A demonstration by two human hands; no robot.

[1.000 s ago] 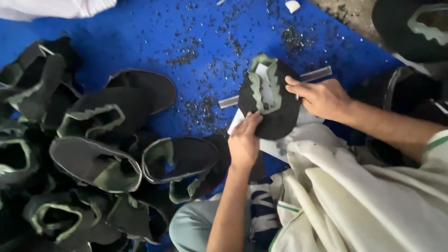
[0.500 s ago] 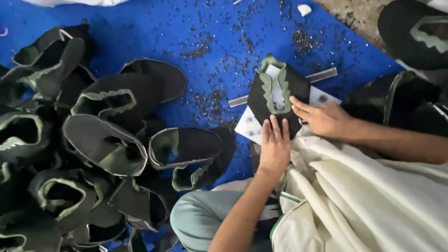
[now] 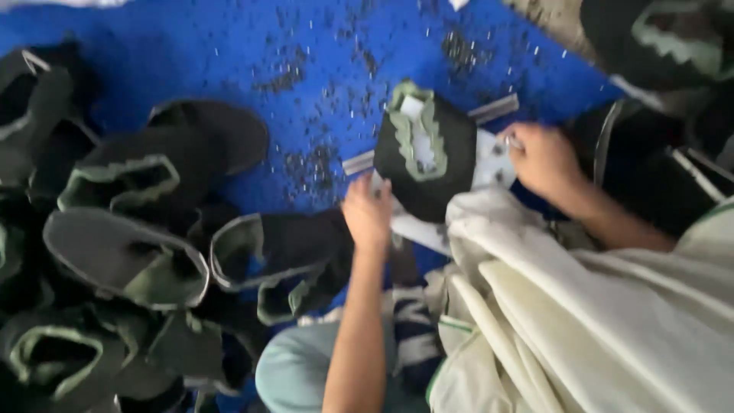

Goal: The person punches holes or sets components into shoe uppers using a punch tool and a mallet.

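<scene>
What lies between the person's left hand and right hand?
In the head view, a black shoe upper with pale green trim lies between the left hand and right hand, resting on white sheets.

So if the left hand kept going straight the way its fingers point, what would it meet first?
Probably the black shoe upper with green trim: the left hand points up and away at its near edge, over white paper. Blur hides whether they already touch.

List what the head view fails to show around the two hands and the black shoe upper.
- Right hand: fingertip grip blurred; what it pinches is unclear.
- Left hand: motion blur hides whether it touches the black shoe upper.
- White paper: mostly covered by the upper and cream cloth.
</scene>
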